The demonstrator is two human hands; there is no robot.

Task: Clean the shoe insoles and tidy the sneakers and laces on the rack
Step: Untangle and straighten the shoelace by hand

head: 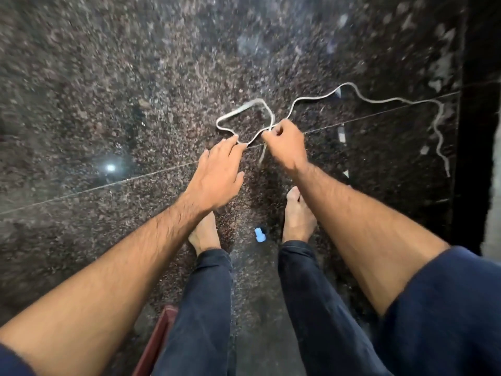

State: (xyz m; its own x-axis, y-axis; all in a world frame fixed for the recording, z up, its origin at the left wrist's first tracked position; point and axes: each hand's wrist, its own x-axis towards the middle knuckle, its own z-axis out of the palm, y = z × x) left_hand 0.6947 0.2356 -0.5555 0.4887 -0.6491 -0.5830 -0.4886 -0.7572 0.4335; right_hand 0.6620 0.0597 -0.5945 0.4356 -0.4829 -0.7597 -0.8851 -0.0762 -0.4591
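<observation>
Over a dark speckled granite floor (108, 104), a person bends to gather a white shoelace (349, 89), working it with both bare hands. The right hand (284, 147) pinches the lace between curled fingers at the point where the strands cross, a short end hanging below the fist. The left hand (217, 175) reaches in with fingers nearly straight, the fingertips (235, 138) touching the near side of a loop that stands between the two hands; whether they actually nip the lace there cannot be told. From the right hand's pinch the rest of the lace trails away in loose waves across the floor to the right, ending near a dark wall edge (477, 131). Bare feet (298, 215) stand below the hands, with a small blue cap-like object (260, 235) lying between them and a reddish edge (160, 335) at the bottom of the view. No rack, sneakers or insoles appear here. The lace looks flat, light and limp, likely to slide and uncoil if released, so it is probably best held at the crossing while the free length is drawn in and wound into further loops.
</observation>
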